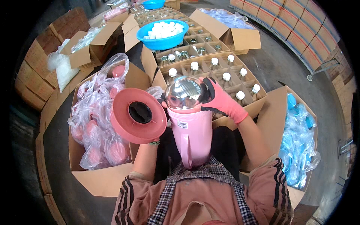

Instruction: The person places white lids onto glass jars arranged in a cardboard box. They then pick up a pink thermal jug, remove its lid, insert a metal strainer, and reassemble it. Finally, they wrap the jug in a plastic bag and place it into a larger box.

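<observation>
A pink plastic jug body (pixel 198 138) with a side handle stands in my lap. The rounded end of a silvery, mirror-like glass flask liner (pixel 183 92) sticks out of its top. My right hand (pixel 221 100), in a pink and black glove, is closed around the liner's right side at the jug's rim. A pink round dish-shaped plastic part (pixel 129 120) with a dark centre is held tilted in my left hand (pixel 162 101). That part hides most of the left hand; only gloved fingertips show beside the liner.
Ahead stands a divided carton (pixel 213 76) of glass bottle necks, several white-capped. A blue basin (pixel 160 42) of white caps rests behind it. Bagged pink parts (pixel 95 127) fill the left carton; bagged blue parts (pixel 294 138) fill the right one. Stacked cartons (pixel 287 22) line the back right.
</observation>
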`<act>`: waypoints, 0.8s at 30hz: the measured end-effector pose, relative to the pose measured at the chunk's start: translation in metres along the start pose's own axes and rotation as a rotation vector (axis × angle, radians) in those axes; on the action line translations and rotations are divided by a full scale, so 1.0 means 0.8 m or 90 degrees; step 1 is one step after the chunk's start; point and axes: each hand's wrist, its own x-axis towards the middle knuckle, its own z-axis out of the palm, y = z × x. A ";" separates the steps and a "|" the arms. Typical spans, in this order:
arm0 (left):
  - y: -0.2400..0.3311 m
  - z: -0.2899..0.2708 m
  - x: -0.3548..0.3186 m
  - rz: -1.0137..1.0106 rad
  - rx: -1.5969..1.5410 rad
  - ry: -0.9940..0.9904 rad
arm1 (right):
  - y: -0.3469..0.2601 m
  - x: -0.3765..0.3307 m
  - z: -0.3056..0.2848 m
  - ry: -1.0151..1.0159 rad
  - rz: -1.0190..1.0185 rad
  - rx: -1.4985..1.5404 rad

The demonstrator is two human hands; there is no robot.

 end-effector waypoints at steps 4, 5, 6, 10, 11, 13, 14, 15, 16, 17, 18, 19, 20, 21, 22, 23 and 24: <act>-0.018 0.006 0.024 -0.075 0.247 -0.006 | -0.035 0.014 -0.024 -0.152 0.064 -0.301; -0.015 0.005 0.026 -0.067 0.391 0.003 | -0.050 0.021 -0.022 -0.207 0.079 -0.394; 0.006 -0.009 0.023 -0.025 0.533 0.018 | -0.060 0.030 -0.019 -0.261 0.091 -0.488; -0.003 -0.001 0.022 -0.033 0.517 0.103 | -0.063 0.059 -0.001 -0.509 0.179 -0.492; -0.012 0.007 0.024 -0.064 0.481 0.116 | -0.059 0.053 0.004 -0.499 0.192 -0.389; -0.036 0.029 0.032 -0.174 0.456 0.110 | -0.029 0.054 0.002 -0.484 0.154 -0.333; -0.045 0.034 0.033 -0.177 0.388 0.140 | -0.017 0.055 0.002 -0.477 0.133 -0.304; -0.049 0.039 0.034 -0.178 0.323 0.168 | -0.037 0.051 0.001 -0.495 0.202 -0.298; -0.048 0.041 0.036 -0.120 0.363 0.176 | -0.030 0.048 -0.001 -0.390 0.152 -0.210; -0.047 0.043 0.038 -0.061 0.405 0.183 | -0.018 0.044 -0.008 -0.282 0.103 -0.122; -0.039 0.045 0.042 0.066 0.548 0.168 | -0.016 0.040 -0.009 -0.180 0.056 -0.034; -0.030 0.048 0.047 0.194 0.689 0.150 | -0.016 0.037 -0.009 -0.100 0.108 0.234; -0.024 0.049 0.054 0.327 0.827 0.129 | -0.020 0.035 -0.011 -0.015 0.159 0.501; -0.045 0.062 0.068 0.435 1.043 0.122 | -0.022 0.031 -0.013 0.012 -0.093 0.225; -0.061 0.063 0.085 0.510 1.275 0.007 | -0.042 0.032 -0.012 -0.013 0.008 0.420; -0.072 0.067 0.095 0.428 1.275 -0.059 | -0.063 0.035 -0.008 -0.010 0.115 0.619; -0.080 0.071 0.107 0.342 1.266 -0.132 | -0.045 0.046 -0.012 0.052 -0.008 0.535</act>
